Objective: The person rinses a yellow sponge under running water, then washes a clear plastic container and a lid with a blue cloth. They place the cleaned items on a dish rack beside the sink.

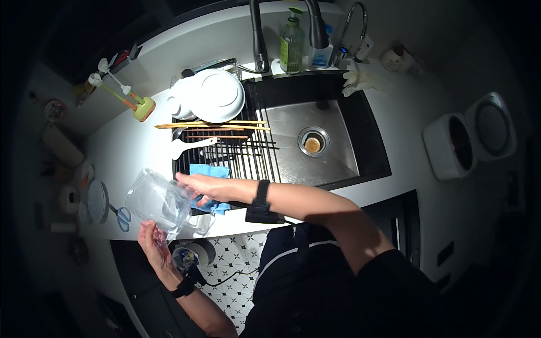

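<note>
Between my hands is a clear plastic container (158, 203), tilted above the counter's front edge, left of the drying rack. My left hand (153, 243) grips its lower edge, thumb on top. At its right side, my right hand (200, 186) holds the rim; part of that grip is hidden. Under my right hand a blue cloth (210, 170) lies on the black roll-up drying rack (249, 162). Above the cloth rest a white spoon (192, 145), several chopsticks (219, 125) and an upturned white bowl (217, 95).
Right of the rack is a steel sink (334, 122) with a dark faucet (260, 42), a green pump bottle (291, 44) and rubber gloves (359, 82) near its back. Scissors (123, 219) and stacked plates (97, 202) sit at the left. A bin (203, 251) stands on the floor below.
</note>
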`<state>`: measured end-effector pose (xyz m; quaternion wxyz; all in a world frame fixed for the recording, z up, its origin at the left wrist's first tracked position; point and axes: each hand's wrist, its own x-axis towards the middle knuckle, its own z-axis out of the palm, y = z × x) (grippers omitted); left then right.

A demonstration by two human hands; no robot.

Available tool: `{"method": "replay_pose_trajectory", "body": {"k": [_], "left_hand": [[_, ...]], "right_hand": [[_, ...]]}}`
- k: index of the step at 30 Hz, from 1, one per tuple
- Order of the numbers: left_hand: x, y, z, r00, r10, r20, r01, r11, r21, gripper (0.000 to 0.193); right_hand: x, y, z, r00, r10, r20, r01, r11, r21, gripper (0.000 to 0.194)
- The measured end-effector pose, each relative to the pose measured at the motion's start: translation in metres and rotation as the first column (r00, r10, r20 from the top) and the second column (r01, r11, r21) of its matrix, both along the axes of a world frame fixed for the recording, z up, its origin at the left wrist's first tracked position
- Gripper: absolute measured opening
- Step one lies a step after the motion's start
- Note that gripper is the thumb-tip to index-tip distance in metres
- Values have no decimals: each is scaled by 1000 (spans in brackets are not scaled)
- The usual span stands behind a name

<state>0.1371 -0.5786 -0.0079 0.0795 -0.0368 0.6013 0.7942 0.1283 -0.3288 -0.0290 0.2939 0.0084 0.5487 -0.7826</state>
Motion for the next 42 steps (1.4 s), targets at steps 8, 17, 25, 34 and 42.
{"method": "replay_pose_trajectory", "body": {"k": [8, 17, 25, 34, 42], "left_hand": [[29, 157, 42, 918, -394, 39, 389, 916, 97, 14], [35, 364, 10, 795, -595, 118, 569, 799, 195, 8], [41, 456, -38, 796, -541, 272, 573, 818, -51, 13], [26, 455, -66, 833, -434, 343, 465, 885, -8, 14], [28, 440, -116, 762, -417, 495, 598, 745, -294, 69]], "right_hand": [[60, 154, 34, 913, -399, -85, 359, 884, -299, 55], [142, 347, 50, 779, -583, -230, 617, 778, 119, 66], [165, 424, -6, 722, -674, -156, 692, 698, 183, 70], [144, 427, -39, 757, -644, -113, 653, 738, 168, 76], [132, 398, -90, 804, -594, 41, 555, 773, 308, 59]]}}
